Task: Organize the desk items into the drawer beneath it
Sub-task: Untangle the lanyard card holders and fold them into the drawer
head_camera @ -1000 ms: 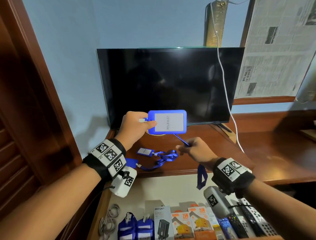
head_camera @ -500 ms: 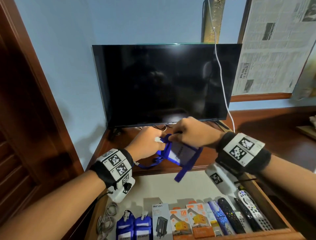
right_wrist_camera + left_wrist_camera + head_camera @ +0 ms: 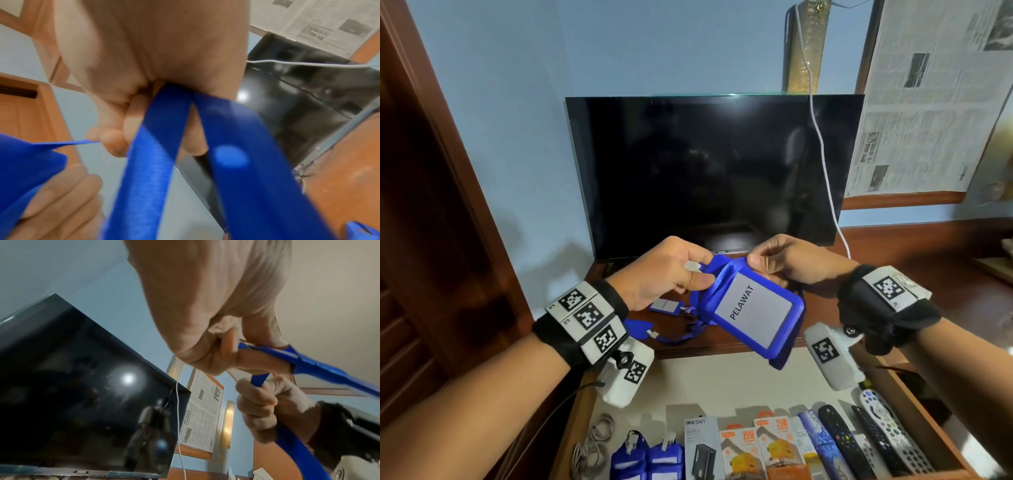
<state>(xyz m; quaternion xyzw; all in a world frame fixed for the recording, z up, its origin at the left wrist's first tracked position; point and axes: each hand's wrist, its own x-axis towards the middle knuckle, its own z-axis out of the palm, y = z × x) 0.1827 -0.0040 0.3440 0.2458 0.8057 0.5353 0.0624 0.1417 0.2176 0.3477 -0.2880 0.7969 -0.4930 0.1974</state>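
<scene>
Both hands were up over the desk point(image 3: 914, 287), just in front of the TV point(image 3: 709, 168), w/ a blue badge holder point(image 3: 753, 310) held between them above the front edge of the desk and the open drawer point(image 3: 722, 380). Left hand point(image 3: 664, 274) had thumb & curled fingers pinching the holder's top end by its white clip; left wrist view showed those fingertips point(image 3: 265, 361) clamped on the blue edge. Right hand point(image 3: 787, 260) was curled round the blue lanyard point(image 3: 156, 162), the strap running out of its fist in two bands and looping round the holder. Card in the holder read "PELAWAT", face up, tilted down toward the drawer.

Desk was dark reddish wood, glossy, set in a corner. Two more badge holders point(image 3: 664, 305) w/ tangled blue straps lay on it under the hands, near the TV's base. TV screen was black, reflecting a ceiling light. A white cable point(image 3: 822, 154) hung down in front of its right side to the desk.

Drawer had a pale lining. Along its front: a coil of grey cable point(image 3: 592, 442) at left, two folded blue badge holders point(image 3: 647, 455), several charger boxes point(image 3: 736, 448), then remote controls point(image 3: 873, 438) at right.

Walls were pale blue. Newspaper sheets point(image 3: 928, 102) covered a wood-framed window at right. Dark wood door frame point(image 3: 431, 171) ran down the left side.
</scene>
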